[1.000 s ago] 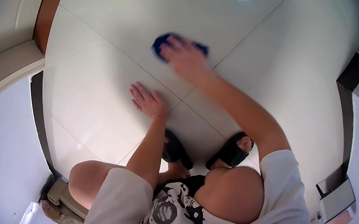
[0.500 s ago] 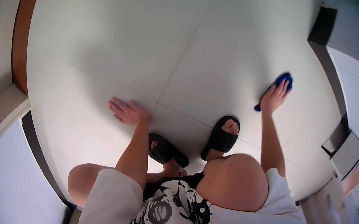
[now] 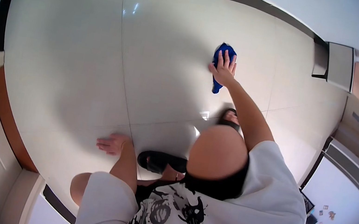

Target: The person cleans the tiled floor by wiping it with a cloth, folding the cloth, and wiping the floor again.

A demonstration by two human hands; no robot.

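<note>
My right hand (image 3: 224,71) lies with its fingers spread on a blue cloth (image 3: 216,83) on the pale tiled floor (image 3: 178,32). The cloth is bunched under the palm, and a narrow end sticks out towards me. Lower on the left, my left hand (image 3: 111,143) is slightly blurred, with its fingers stretched out and nothing in it. It is at or close to the floor; I cannot tell whether it touches. Black slippers are on my feet: the left slipper (image 3: 161,161) is near my left hand, while my knee partly hides the right slipper (image 3: 229,118).
A brown door threshold (image 3: 10,115) runs along the left wall. Dark skirting (image 3: 270,14) edges the white wall at upper right. A small cabinet (image 3: 340,66) stands at the right, with a white fridge-like panel (image 3: 339,203) bearing small stickers below it.
My right hand and the blue cloth have shifted left in view, with the fingers now spread wider. My left hand sits lower. The whole view has turned, showing more of the right side.
</note>
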